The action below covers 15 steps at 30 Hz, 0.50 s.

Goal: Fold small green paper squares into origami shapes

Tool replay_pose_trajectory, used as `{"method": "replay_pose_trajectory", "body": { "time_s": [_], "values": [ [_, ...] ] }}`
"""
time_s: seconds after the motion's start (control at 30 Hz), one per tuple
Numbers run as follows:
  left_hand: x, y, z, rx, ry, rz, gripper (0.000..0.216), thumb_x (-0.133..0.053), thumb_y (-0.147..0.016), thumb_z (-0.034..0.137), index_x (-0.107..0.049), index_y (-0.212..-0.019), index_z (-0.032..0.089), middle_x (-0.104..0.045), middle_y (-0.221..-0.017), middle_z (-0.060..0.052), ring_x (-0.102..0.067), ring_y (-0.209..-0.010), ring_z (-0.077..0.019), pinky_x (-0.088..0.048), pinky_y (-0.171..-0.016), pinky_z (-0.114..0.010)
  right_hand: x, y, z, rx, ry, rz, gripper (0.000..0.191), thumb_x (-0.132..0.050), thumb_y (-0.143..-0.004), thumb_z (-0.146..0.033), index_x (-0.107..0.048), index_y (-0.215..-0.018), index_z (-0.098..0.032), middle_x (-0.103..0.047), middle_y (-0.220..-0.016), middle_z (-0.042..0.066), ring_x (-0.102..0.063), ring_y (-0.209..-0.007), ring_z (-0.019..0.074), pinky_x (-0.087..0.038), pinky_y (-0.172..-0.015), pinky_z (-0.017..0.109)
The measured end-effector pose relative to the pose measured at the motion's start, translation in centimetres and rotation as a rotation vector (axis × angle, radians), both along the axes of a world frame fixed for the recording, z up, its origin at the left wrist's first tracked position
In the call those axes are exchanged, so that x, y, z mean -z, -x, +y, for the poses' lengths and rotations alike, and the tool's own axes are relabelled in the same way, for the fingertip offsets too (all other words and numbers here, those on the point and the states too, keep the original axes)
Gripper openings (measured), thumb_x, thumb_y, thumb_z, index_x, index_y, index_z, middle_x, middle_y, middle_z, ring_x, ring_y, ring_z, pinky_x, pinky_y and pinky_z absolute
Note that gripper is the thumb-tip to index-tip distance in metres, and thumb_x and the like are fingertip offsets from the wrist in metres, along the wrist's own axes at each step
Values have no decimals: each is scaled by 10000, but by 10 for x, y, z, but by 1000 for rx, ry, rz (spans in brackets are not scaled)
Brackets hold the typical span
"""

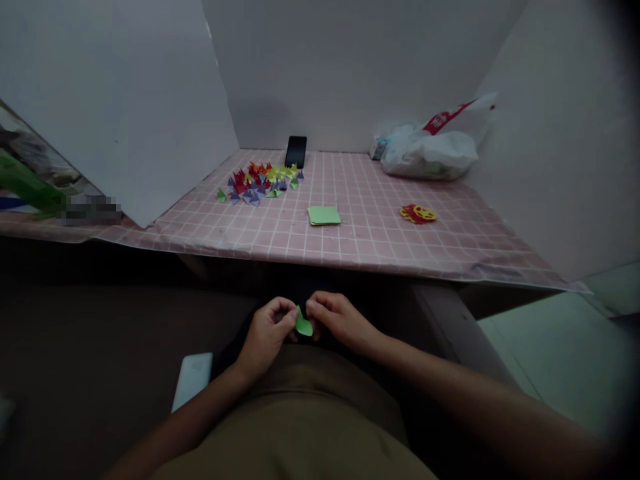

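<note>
Below the table's front edge, over my lap, both hands pinch a small folded green paper piece (303, 325). My left hand (267, 335) grips its left side with closed fingers. My right hand (336, 319) holds its right side, fingers curled in. On the pink checked tablecloth (370, 233) lies a stack of green paper squares (324, 215), and farther back a heap of several folded paper shapes (260, 181) in red, purple, yellow and green.
A black phone (295, 151) leans against the back wall. A white plastic bag (430, 150) sits at the back right, with a red and yellow paper cutout (418, 213) in front of it. A white flat device (193, 380) lies by my left forearm. White boards wall the table.
</note>
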State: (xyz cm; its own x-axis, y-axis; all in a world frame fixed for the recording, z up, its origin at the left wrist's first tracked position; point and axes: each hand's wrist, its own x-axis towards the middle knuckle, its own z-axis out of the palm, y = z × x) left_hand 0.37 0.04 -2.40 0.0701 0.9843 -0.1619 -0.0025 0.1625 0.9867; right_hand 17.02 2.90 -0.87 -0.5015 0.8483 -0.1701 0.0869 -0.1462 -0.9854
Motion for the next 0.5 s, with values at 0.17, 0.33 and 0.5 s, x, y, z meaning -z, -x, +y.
{"method": "replay_pose_trajectory", "body": {
  "time_s": [0.17,0.33,0.5],
  "values": [
    [3,-1,0,-89,-138,112,136,-620,-801,292,-565,-779,169,-557,-664,34,-551,-546,-102,-456,-514,-207,4,6,-5,26,20,19,123,-622,-771,-249,-519,-791,-185,-551,-641,-36,-542,-524,108,-434,-506,232],
    [6,-2,-2,-90,-171,110,140,-607,-820,287,-586,-905,177,-565,-721,22,-567,-568,-113,-479,-521,-222,6,6,-8,66,-135,-87,51,-561,-770,-137,-536,-751,-178,-528,-615,-38,-503,-555,100,-378,-520,211],
    [2,0,-2,-24,-297,222,169,-598,-844,259,-682,-974,191,-548,-813,-4,-563,-644,-114,-472,-557,-217,8,4,-8,76,-293,-174,88,-544,-765,-85,-560,-740,-168,-531,-627,-38,-461,-581,93,-343,-538,206]
  ]
}}
